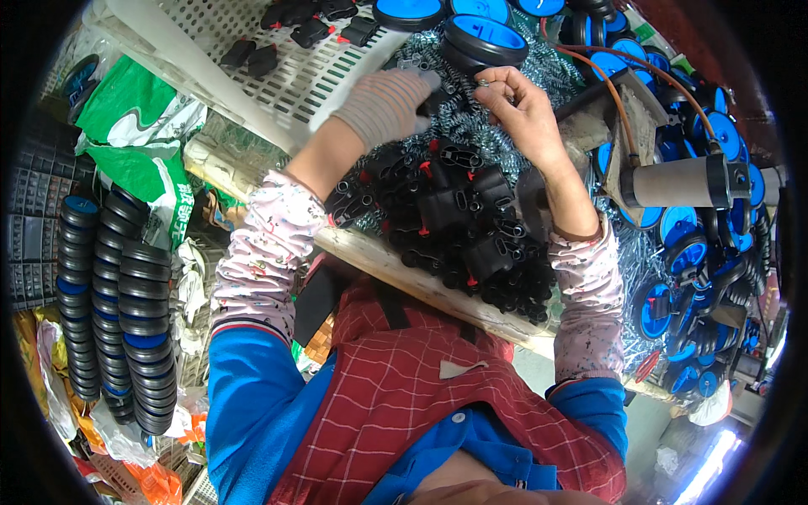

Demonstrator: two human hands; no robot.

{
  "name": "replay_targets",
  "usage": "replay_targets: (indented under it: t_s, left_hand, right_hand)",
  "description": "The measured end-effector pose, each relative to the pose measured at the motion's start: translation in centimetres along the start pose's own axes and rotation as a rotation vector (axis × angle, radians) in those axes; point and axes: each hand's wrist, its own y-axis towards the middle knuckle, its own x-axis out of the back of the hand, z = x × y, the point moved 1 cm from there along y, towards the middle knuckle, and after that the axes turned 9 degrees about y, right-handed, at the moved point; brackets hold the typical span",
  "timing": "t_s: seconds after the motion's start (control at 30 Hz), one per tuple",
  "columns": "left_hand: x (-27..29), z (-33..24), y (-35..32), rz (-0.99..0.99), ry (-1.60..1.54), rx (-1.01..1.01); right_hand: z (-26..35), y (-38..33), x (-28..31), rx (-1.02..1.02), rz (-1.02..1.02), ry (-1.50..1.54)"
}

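My left hand point(383, 105), in a grey striped glove, is closed round a black plastic part point(434, 104), mostly hidden by the fingers. To its right, my bare right hand point(520, 114) pinches a small shiny metal piece point(482, 82), too small to make out fully. Both hands are over a heap of loose coil springs point(471, 126). Nearer me lies a pile of black plastic housings point(438, 210), some with red tabs. Just beyond my right hand rests a black wheel with a blue hub point(486, 40).
A white perforated crate point(295, 93) at the far left holds several black housings. On the right stand a metal cylinder point(677, 184) with orange hoses point(619, 93) and many blue-hubbed wheels point(686, 252). Stacked wheels point(147, 337) and a green-white sack point(139, 160) are at left. The wooden table edge point(404, 278) runs before me.
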Motion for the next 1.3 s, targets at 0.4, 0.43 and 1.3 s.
replay_targets:
  t_s: [0.4, 0.43, 1.3]
  left_hand:
    - [-1.2, -1.8, 0.6, 0.100, -0.198, 0.038]
    - [-1.3, -1.6, 0.6, 0.099, -0.184, 0.050]
    - [-1.2, 13.4, 8.0, -0.285, -0.186, 1.189]
  right_hand:
    - [-0.5, -0.1, -1.2, 0.064, 0.023, -0.115]
    - [0.0, -0.4, -1.4, 0.105, 0.029, -0.261]
    - [-5.7, 23.0, -12.7, 0.269, 0.316, -1.260]
